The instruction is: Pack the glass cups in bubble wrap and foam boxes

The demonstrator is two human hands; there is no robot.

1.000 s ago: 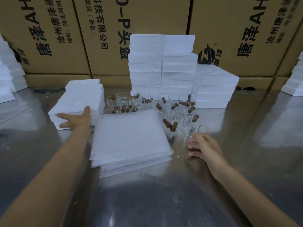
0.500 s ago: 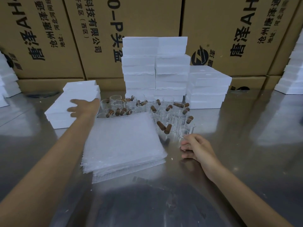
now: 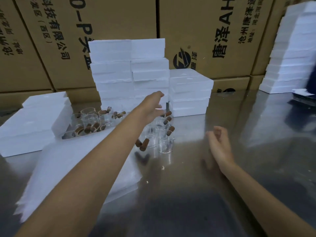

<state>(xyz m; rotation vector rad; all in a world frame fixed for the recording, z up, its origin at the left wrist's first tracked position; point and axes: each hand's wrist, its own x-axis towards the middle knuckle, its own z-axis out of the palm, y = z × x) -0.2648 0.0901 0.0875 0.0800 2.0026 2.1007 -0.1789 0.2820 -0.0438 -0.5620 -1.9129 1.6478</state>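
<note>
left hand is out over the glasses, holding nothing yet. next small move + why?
Probably lower the left hand onto one clear glass cup with a brown cork and grip it. The hand hovers open above the cluster, and the stack of white bubble wrap sheets lies nearer, ready for wrapping. The right hand holds nothing.

A table [image 3: 239, 168] carries everything. At its near left lies a stack of bubble wrap sheets [image 3: 71, 168]. Behind that stack stands a cluster of glass cups [image 3: 159, 139], some with corks in them. To the left of the cups sits a low pile of foam boxes [image 3: 34, 120]. Behind the cups rises a tall stack of foam boxes [image 3: 128, 72], with a shorter stack [image 3: 189, 93] just beside it on the right. Another foam stack [image 3: 290, 53] stands at the far right. Cardboard cartons [image 3: 213, 31] form a wall behind the table.
</note>
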